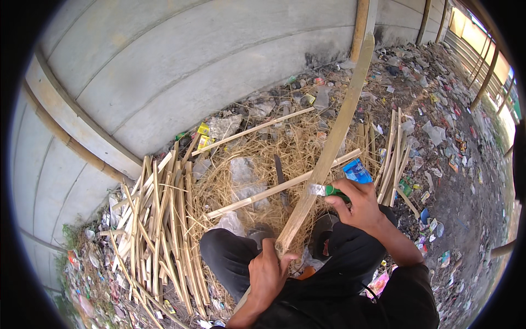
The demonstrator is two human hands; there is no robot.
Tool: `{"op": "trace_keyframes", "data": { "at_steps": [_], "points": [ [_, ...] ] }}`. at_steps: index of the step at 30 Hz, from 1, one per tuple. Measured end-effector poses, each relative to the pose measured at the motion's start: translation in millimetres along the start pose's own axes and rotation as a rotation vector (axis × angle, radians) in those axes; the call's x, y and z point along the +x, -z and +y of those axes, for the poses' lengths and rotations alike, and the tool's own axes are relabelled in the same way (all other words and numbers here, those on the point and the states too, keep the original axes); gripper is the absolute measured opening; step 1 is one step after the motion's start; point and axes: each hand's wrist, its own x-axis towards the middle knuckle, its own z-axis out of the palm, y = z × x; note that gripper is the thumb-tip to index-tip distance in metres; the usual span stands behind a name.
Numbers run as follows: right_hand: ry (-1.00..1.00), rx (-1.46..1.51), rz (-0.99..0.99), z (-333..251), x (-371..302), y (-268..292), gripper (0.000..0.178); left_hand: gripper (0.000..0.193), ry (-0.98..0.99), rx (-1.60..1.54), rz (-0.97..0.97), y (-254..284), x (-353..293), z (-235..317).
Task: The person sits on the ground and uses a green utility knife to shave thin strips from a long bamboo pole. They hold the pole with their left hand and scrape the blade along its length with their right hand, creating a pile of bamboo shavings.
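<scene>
A long, wide bamboo strip (341,129) slants from my lap up toward the wall. My left hand (267,275) is closed around its lower end, between my knees. In my right hand (359,207) is a green-handled utility knife (332,191). Its short blade lies against the strip, a little above my right knee. Behind the wide strip, a thin bamboo stick (257,196) lies crosswise over a heap of pale shavings (230,181). A dark, narrow blade-like piece (280,174) rests in the shavings; its lower part is hard to make out.
A large pile of narrow bamboo sticks (164,236) lies at my left, with a smaller bundle (390,159) at my right. Another stick (255,130) lies beyond the shavings. A grey panel wall (219,60) stands ahead. Litter covers the dirt ground (466,203), including a blue packet (357,171).
</scene>
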Motion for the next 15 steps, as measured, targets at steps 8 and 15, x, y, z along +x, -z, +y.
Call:
{"op": "trace_keyframes", "data": {
  "at_steps": [8, 15],
  "points": [
    [-0.100, -0.144, 0.080, 92.2, 37.3, 39.3, 0.028, 0.054, 0.096, -0.122, -0.183, 3.9, -33.3, -28.3],
    [-0.390, 0.014, 0.225, 110.0, 57.4, 46.1, 0.033, 0.046, 0.140, -0.307, -0.278, 9.4, -36.2, -54.4]
  ]
}}
